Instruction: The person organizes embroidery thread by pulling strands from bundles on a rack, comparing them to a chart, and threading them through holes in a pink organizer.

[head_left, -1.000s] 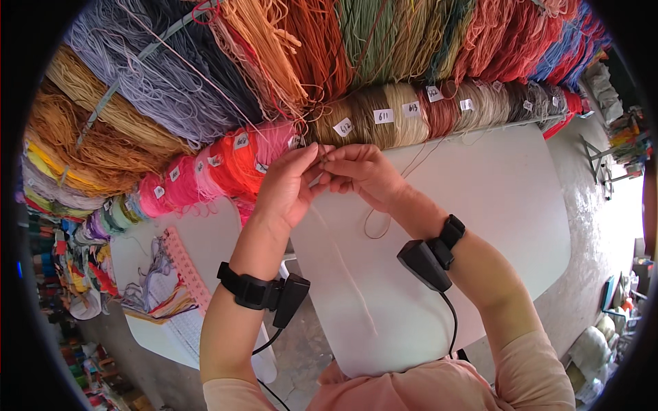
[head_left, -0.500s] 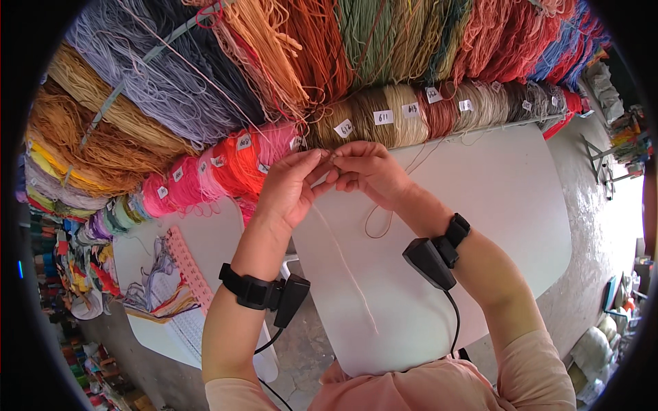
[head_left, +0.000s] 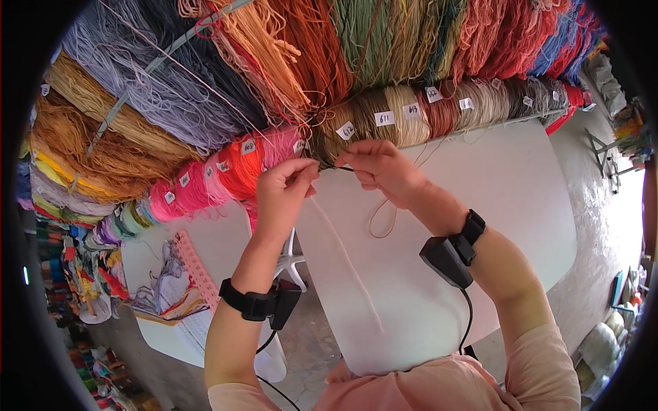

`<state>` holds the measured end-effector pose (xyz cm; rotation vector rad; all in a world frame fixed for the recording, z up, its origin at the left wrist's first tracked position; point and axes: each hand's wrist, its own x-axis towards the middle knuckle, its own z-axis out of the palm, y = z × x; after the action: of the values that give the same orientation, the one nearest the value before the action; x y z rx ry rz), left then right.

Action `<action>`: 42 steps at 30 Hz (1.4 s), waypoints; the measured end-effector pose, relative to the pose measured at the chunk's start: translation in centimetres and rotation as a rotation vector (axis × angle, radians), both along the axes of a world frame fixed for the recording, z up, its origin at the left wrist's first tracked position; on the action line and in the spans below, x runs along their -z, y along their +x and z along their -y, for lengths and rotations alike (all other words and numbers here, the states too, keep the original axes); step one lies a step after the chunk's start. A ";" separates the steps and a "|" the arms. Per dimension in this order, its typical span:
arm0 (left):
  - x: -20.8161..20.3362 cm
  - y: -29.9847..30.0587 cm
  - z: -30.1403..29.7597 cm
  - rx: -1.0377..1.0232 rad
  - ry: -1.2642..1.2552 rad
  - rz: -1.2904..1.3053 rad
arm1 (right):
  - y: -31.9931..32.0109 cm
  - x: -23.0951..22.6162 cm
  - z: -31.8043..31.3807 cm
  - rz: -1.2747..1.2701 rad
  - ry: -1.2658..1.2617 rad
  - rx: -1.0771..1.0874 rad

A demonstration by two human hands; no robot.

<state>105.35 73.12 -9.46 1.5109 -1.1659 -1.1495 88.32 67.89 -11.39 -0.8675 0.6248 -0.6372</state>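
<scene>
One dark strand (head_left: 329, 168) between hands (head_left: 387, 172)

And now, across the smooth, white, round-cornered tabletop (head_left: 480, 205), a slim pale cord (head_left: 340, 248) is trailed; over on a second white tabletop (head_left: 223, 240), a pink perforated strip (head_left: 195, 264), loose multicoloured threads (head_left: 166, 272) and a pale patterned sheet (head_left: 195, 333) are spread.

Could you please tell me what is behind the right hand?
Behind the right hand are brown yarn and the white table, with a thin thread loop showing below it in the picture. What lies directly behind the hand is covered.
</scene>
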 end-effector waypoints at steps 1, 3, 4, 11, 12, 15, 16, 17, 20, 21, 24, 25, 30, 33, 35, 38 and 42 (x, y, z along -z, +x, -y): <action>0.1 -0.3 0.1 -0.029 -0.057 0.060 | 0.2 -0.2 -0.2 0.003 0.001 -0.001; 0.2 -0.8 0.5 -0.057 -0.114 0.121 | 0.6 -0.6 -0.6 -0.080 -0.009 0.026; 0.1 -1.1 0.7 -0.094 -0.165 0.204 | 0.5 -0.7 -0.6 -0.080 -0.009 0.028; 0.3 -2.4 1.8 -0.125 0.007 0.210 | 0.5 -0.2 -0.7 -0.067 -0.045 0.065; 0.6 -2.5 1.9 -0.121 0.007 0.212 | 0.5 -0.1 -0.7 -0.061 -0.087 0.063; 1.3 -2.2 1.7 -0.119 -0.016 0.064 | 0.4 -0.3 -1.1 -0.101 -0.180 0.024; 1.3 -2.1 1.6 -0.130 -0.012 -0.051 | 0.1 -0.4 -1.1 -0.099 -0.182 0.025; 1.3 -2.1 1.4 -0.141 -0.009 -0.165 | -0.2 -0.8 -1.1 -0.142 -0.235 0.006; 0.0 -2.4 0.0 -0.194 -0.001 -0.411 | -0.5 -0.6 -1.3 -0.228 -0.354 0.011; -0.4 -2.6 0.0 -0.190 -0.003 -0.410 | -0.5 -0.5 -1.5 -0.272 -0.421 0.030; -1.0 -2.9 0.2 -0.178 0.186 -0.430 | 0.6 -0.8 -2.7 -0.443 -0.953 0.156; -0.6 -2.8 0.3 -0.170 0.215 -0.486 | 0.9 -0.9 -3.2 -0.433 -0.961 0.153; -1.2 -2.4 -0.4 -0.292 0.266 -0.854 | 0.5 -1.0 -3.4 -0.608 -1.108 -0.003; -1.0 -1.4 -2.0 -0.325 0.147 -0.805 | 1.1 -0.5 -1.4 -0.431 -1.063 -0.033; -2.2 -2.2 -2.7 -0.292 0.087 -0.424 | 2.1 0.4 0.4 -0.359 -0.962 -0.030; -4.5 -2.3 -6.2 -0.302 0.057 -0.176 | 5.4 1.5 2.5 -0.389 -0.773 -0.155; -6.5 4.1 -20.6 -0.529 -0.009 -0.011 | 4.4 1.1 3.2 0.019 -0.237 -0.213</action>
<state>109.44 93.76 -2.95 1.6695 -0.6950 -0.7874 92.67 64.73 -12.52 -1.1310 0.4370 -0.5317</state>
